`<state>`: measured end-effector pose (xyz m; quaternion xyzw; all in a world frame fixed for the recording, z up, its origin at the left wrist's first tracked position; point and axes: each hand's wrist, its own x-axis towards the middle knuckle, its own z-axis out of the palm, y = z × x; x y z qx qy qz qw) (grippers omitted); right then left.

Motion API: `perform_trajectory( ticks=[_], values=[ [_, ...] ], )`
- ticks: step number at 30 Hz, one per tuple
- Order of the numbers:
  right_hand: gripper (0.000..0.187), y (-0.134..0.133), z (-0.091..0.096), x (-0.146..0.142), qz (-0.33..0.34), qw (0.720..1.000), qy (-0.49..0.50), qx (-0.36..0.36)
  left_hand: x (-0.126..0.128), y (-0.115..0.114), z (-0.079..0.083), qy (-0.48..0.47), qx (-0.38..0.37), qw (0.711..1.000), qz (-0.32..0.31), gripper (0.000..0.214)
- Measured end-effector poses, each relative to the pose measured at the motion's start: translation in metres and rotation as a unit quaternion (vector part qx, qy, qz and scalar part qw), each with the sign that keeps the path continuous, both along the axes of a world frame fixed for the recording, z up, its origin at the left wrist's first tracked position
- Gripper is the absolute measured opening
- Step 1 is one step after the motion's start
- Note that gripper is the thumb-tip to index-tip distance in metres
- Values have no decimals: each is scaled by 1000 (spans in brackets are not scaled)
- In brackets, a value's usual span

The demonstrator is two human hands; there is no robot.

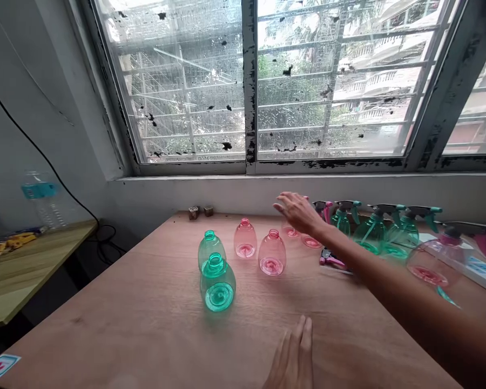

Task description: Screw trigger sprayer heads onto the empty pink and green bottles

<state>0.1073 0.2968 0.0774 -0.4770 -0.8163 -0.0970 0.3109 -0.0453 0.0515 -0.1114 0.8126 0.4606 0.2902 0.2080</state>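
My right hand reaches far across the wooden table, fingers spread and open, just over a pink bottle near the wall, without gripping it. My left hand lies flat on the table at the near edge, fingers stretched out, holding nothing. Two green capless bottles stand one behind the other in the middle. Two more pink capless bottles stand beside them, to their right.
A row of green bottles with trigger spray heads lines the wall on the right, and a pink one stands nearer. A loose pink trigger head lies under my forearm. A side table at left carries a water bottle.
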Motion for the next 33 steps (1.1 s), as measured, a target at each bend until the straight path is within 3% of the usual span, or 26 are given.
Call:
perform_trajectory(
  ticks=[3,6,11,13,17,19,21,23,25,29,33],
  values=[
    [39,-29,-23,-17,90,994,12,-64,-2,-2,9,10,10,1000,-11,58],
    [50,-58,-45,-23,130,983,37,-120,-1,-6,17,-11,8,1000,7,58],
    [52,-115,-60,10,127,973,107,-159,-2,-10,25,-140,39,982,124,105],
    [54,-144,-68,29,123,965,148,-180,-4,-9,26,-186,27,967,170,112],
    [51,-202,-101,56,120,867,379,-300,-9,-3,26,-207,-48,968,135,126],
    [55,-218,-119,67,107,846,420,-311,-11,0,27,-197,-79,973,87,120],
    [58,-218,-128,83,84,864,401,-292,-13,1,29,-209,-96,972,55,110],
    [59,-201,-129,104,33,915,308,-257,-13,1,34,-241,-100,964,51,104],
    [58,-171,-126,125,-77,971,142,-175,-13,-1,39,-273,-97,955,63,99],
    [60,-112,-125,152,-135,977,80,-142,-11,-6,47,-298,-95,947,72,94],
    [43,-91,-130,158,-132,977,60,-156,-12,-7,48,-299,-103,947,60,94]
  ],
)
